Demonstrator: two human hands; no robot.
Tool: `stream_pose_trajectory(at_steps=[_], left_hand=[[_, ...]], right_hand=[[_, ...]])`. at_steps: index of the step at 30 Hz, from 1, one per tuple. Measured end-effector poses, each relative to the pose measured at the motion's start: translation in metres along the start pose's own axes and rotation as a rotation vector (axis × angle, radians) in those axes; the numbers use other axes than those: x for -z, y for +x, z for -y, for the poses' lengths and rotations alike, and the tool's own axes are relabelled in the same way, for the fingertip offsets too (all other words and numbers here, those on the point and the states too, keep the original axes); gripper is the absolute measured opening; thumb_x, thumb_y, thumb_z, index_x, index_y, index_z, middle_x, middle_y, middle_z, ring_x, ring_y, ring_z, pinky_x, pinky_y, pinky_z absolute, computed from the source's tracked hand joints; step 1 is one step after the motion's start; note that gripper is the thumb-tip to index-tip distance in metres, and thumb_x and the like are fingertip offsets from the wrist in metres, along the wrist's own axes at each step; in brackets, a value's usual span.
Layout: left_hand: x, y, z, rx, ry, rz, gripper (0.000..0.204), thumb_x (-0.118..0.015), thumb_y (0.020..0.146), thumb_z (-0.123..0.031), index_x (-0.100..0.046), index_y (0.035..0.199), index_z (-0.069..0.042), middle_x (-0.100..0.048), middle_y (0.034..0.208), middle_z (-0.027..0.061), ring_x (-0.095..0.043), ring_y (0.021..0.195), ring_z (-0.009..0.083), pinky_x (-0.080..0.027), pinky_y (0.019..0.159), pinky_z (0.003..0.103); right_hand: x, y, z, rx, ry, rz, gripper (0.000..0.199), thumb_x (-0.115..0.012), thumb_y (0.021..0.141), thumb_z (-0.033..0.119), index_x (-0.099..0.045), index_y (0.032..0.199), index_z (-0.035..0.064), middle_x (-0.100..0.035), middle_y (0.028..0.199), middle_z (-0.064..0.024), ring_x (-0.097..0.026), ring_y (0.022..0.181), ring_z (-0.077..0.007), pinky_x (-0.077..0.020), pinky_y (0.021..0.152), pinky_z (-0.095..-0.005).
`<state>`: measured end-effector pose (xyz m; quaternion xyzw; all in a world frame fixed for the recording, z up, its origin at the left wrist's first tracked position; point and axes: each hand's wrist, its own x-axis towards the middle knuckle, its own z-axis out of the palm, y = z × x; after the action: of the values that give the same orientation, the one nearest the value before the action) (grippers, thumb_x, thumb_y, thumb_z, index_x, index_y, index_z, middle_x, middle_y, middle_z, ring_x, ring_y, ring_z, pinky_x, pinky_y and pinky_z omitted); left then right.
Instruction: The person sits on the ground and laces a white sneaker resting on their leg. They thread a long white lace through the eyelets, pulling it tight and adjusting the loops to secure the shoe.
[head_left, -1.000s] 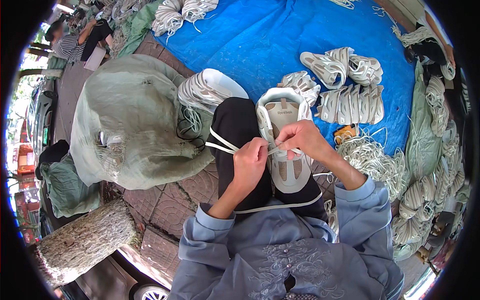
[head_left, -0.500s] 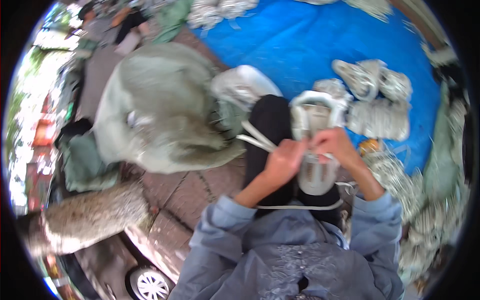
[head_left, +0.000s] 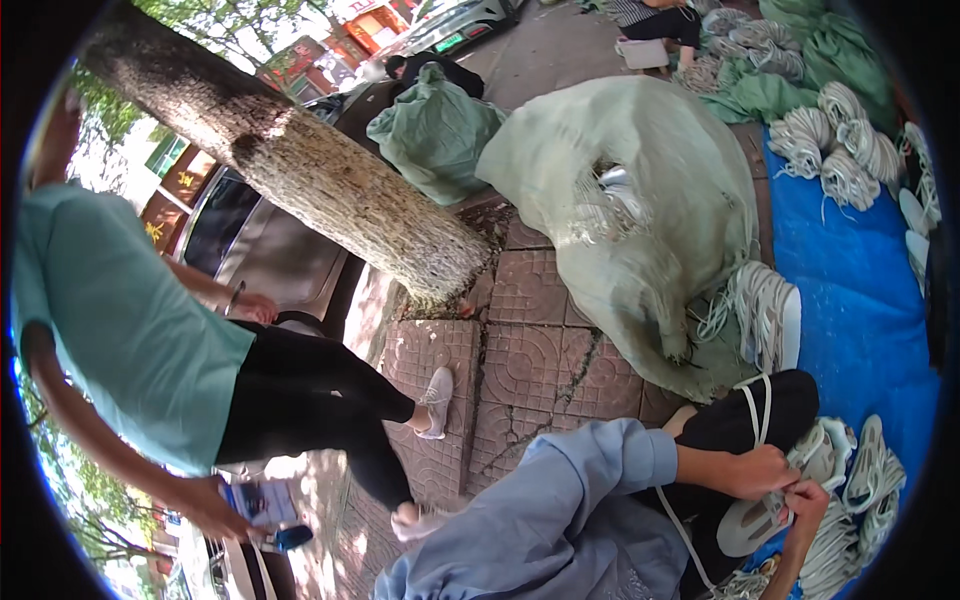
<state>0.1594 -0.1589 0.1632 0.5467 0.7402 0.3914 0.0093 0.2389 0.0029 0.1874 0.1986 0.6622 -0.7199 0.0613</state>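
shoe (head_left: 748, 527) is carried on the lap, toe toward the torso, at the lower right of the view; its middle is covered by the hands. left hand (head_left: 760, 472) is curled over the shoe's opening, with lace (head_left: 759, 408) gripped in the fist and looped out over the raised knee (head_left: 797, 400). right hand (head_left: 806, 500) is bent at the shoe's outer side, thumb and forefinger drawn close over the eyelets; whether lace is pinched there cannot be told. the two hands are held nearly touching. a pale cord (head_left: 688, 535) is seen hanging across the lap, below the left sleeve (head_left: 590, 470). blue sheet (head_left: 850, 290) is spread beyond the knee. at its upper left corner, bundled pale shoes (head_left: 848, 145) are laid; on its left edge a nested stack (head_left: 768, 318) is placed, white sole outward; toward its lower end, just beside the worked shoe, loose shoes (head_left: 874, 468) are grouped. large pale green sack (head_left: 665, 210) is set on the paving (head_left: 525, 325) left of the sheet, with a torn hole through which white items are seen. a darker green bag (head_left: 435, 135) is noted behind it, near the leaning trunk (head_left: 320, 195). at left, a passer-by (head_left: 135, 320) in a teal top is recorded on the paving, a flat printed item (head_left: 262, 503) being held low in one hand. at the top edge, a seated person (head_left: 672, 25) is partly cut off.
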Motion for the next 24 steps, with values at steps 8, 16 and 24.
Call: stream_pose_trajectory(at_steps=[8, 16, 24], left_hand=[[0.0, 0.014, 0.018, -0.067, -0.061, 0.03, 0.022, -0.059, 0.055, -0.005, -0.053, 0.077, -0.006, -0.054, 0.054, 0.0122, -0.056, 0.053, 0.034, -0.041, 0.048, 0.043], [0.012, 0.039, 0.021, 0.004, 0.0, 0.282, 0.02, -0.062, 0.05, -0.009, -0.06, 0.069, -0.004, -0.059, 0.062, 0.0134, -0.059, 0.06, 0.0314, -0.043, 0.05, 0.04], [-0.006, 0.016, 0.005, 0.076, -0.148, -0.026, 0.019, -0.059, 0.057, -0.008, -0.051, 0.072, 0.001, -0.052, 0.055, 0.0125, -0.056, 0.056, 0.0328, -0.042, 0.048, 0.037]], right_hand=[[0.008, -0.002, -0.002, 0.098, -0.12, 0.111, 0.021, -0.06, 0.074, 0.012, -0.058, 0.085, -0.0053, -0.059, 0.093, -0.0127, -0.056, 0.087, -0.0222, -0.043, 0.079, -0.0305], [0.007, 0.019, -0.038, 0.139, 0.061, -0.085, 0.007, -0.053, 0.058, -0.001, -0.052, 0.061, -0.0064, -0.053, 0.052, -0.0105, -0.044, 0.029, -0.0153, -0.0306, 0.026, -0.0235], [0.001, 0.009, -0.028, 0.071, 0.082, -0.071, 0.006, -0.056, 0.057, -0.001, -0.053, 0.058, -0.0055, -0.051, 0.048, -0.0096, -0.046, 0.03, -0.0164, -0.0319, 0.027, -0.0238]])
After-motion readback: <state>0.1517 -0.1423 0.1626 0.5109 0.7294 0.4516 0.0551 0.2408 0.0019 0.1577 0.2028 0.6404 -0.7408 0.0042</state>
